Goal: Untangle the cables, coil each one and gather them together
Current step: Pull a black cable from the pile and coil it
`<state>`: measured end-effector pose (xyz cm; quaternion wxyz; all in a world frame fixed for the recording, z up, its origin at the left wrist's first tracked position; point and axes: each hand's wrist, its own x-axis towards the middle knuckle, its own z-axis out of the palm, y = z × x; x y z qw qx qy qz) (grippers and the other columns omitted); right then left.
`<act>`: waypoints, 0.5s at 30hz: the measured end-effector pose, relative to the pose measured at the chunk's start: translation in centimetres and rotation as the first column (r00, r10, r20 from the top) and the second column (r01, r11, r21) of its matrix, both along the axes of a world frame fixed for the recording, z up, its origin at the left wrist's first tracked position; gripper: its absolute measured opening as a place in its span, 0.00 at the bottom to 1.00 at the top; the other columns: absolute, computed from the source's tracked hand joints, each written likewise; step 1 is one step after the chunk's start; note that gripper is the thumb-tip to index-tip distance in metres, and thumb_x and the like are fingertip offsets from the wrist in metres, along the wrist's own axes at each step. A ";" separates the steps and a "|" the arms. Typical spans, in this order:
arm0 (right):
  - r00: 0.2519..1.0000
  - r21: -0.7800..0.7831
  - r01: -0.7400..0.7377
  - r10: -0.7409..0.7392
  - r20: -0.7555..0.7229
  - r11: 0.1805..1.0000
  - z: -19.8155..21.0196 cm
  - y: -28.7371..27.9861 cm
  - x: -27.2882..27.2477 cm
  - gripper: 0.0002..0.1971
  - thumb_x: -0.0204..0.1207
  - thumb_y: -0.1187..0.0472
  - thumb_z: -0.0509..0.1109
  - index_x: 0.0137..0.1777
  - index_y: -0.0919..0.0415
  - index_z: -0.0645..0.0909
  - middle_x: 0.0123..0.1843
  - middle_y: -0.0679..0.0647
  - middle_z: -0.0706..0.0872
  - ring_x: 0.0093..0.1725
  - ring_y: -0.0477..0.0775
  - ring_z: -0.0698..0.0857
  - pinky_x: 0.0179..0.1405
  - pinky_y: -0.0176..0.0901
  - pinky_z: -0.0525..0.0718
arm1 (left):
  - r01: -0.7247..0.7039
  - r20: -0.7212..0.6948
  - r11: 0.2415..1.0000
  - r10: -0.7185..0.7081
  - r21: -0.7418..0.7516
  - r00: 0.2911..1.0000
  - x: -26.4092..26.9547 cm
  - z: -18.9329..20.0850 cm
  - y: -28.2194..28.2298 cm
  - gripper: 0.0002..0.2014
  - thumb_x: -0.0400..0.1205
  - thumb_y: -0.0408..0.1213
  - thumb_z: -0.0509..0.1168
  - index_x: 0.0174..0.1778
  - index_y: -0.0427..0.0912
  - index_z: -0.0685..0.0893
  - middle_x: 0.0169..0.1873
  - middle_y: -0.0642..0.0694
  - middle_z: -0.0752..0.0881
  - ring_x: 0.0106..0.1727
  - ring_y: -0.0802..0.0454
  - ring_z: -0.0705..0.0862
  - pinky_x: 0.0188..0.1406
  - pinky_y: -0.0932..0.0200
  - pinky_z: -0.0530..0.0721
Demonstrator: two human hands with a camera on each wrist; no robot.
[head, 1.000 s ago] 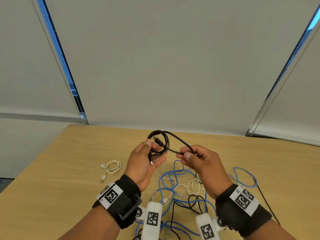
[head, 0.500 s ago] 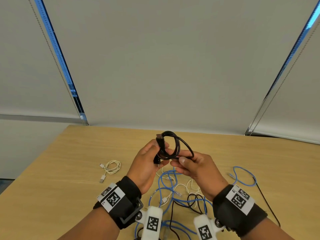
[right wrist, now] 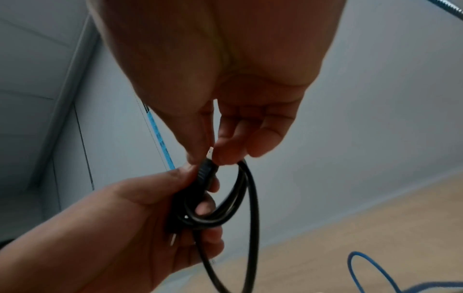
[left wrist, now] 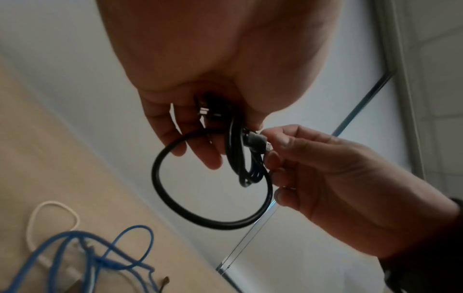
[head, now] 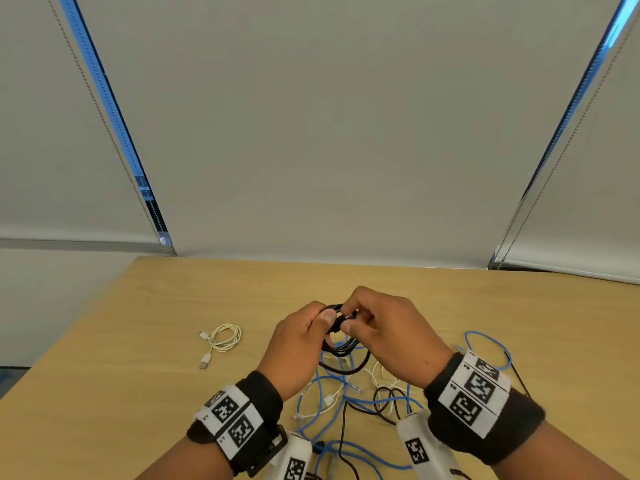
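A black cable (head: 341,351) hangs in loops between both hands above the table (head: 145,306). My left hand (head: 299,336) grips the bundled loops (left wrist: 240,158), fingers curled through them. My right hand (head: 377,327) pinches the cable's plug end (right wrist: 206,170) between thumb and forefinger, right against the left hand. One larger black loop (left wrist: 213,198) hangs free below. Under the hands lies a tangle of blue cable (head: 346,403), white cable (head: 377,379) and thin black cable (head: 388,400).
A coiled white cable (head: 223,337) with its plugs lies on the table to the left of the hands. A blue loop (head: 485,348) reaches out to the right of the tangle. Window blinds stand behind the table's far edge.
The hands have come together and lowered. The right hand has slid along the black cable to its plug end, and the wide loop has closed into the bundle.
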<state>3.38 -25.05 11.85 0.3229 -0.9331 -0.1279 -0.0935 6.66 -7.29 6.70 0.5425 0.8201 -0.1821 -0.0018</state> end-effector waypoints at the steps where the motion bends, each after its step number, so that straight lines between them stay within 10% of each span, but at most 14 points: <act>1: 1.000 -0.060 -0.008 0.007 -0.020 0.998 -0.1 -0.1 0.1 0.07 0.79 0.50 0.73 0.50 0.46 0.78 0.35 0.44 0.83 0.34 0.44 0.80 0.34 0.46 0.80 | 0.010 -0.003 1.000 -0.010 0.011 1.000 -0.1 -0.2 0.1 0.15 0.91 0.46 0.56 0.42 0.58 0.84 0.33 0.49 0.88 0.37 0.56 0.88 0.47 0.43 0.87; 6: 0.999 -0.244 -0.012 0.003 -0.036 0.970 -0.3 0.0 0.2 0.10 0.79 0.46 0.72 0.48 0.45 0.72 0.43 0.42 0.75 0.41 0.49 0.79 0.35 0.43 0.75 | 0.023 -0.016 1.000 -0.023 0.009 1.000 -0.2 -0.7 0.5 0.16 0.91 0.46 0.56 0.40 0.56 0.84 0.33 0.50 0.88 0.37 0.54 0.87 0.45 0.52 0.85; 15: 0.990 0.215 0.057 -0.083 0.115 0.975 2.4 -1.5 0.9 0.09 0.79 0.57 0.74 0.45 0.45 0.75 0.38 0.45 0.89 0.39 0.43 0.87 0.40 0.47 0.87 | 0.104 -0.175 0.992 -0.115 -0.072 0.978 0.1 0.2 1.5 0.14 0.90 0.47 0.57 0.45 0.52 0.86 0.36 0.53 0.87 0.39 0.52 0.90 0.47 0.53 0.91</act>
